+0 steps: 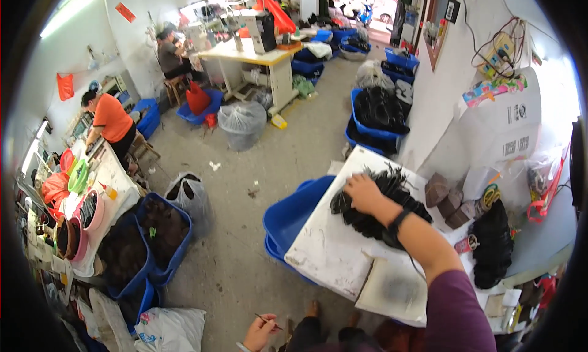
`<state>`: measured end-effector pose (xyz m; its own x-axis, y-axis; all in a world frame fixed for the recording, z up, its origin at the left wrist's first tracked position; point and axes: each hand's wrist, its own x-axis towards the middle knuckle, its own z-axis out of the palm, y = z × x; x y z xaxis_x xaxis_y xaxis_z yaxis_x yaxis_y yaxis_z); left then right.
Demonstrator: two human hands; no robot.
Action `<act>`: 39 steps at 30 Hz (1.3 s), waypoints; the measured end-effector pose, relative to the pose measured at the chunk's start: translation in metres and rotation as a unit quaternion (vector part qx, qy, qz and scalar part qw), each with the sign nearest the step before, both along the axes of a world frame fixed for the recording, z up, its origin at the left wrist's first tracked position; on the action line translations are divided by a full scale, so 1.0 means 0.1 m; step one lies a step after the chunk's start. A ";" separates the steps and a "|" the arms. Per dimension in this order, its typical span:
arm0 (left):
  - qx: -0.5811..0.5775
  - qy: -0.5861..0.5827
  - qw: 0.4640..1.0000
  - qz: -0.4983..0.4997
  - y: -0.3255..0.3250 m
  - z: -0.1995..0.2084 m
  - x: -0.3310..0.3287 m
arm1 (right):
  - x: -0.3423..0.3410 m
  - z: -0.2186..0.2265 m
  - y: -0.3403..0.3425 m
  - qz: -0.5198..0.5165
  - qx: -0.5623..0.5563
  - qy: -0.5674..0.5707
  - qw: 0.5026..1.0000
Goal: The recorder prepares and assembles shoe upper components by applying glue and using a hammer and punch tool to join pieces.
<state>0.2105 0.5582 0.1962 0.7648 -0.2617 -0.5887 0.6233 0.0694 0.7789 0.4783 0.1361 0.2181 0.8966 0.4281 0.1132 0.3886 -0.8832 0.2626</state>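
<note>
My right hand [365,194] reaches over the white worktable, its curled fingers closed on the left end of a row of soft black pieces [392,199]. These pieces lie packed side by side, with thin strips sticking out at the far side; their exact kind is unclear. A dark band circles my right wrist. Low in the picture, over the floor, my left hand [260,332] pinches a thin dark stick-like tool [269,322]. A flat, worn pale board [392,291] lies on the near part of the worktable [315,248].
Blue tubs [294,211] stand against the table's left side. Brown blocks [450,199], yellow-handled scissors [490,196] and another black bundle [493,245] lie at right. Filled tubs [165,229] stand across the floor. Two people [114,116] sit at benches farther off.
</note>
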 end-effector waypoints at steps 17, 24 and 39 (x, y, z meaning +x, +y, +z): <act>0.031 0.087 0.985 0.143 0.57 -0.50 -0.15 | 0.62 -0.25 0.10 0.008 -0.148 0.271 0.951; 0.043 0.060 0.992 0.098 0.41 -0.43 0.08 | 0.71 -0.47 -0.23 0.097 -0.112 0.132 0.980; 0.075 -0.016 0.993 -0.084 -0.87 -0.47 0.40 | -1.52 1.31 -0.90 -0.006 0.139 -0.210 0.968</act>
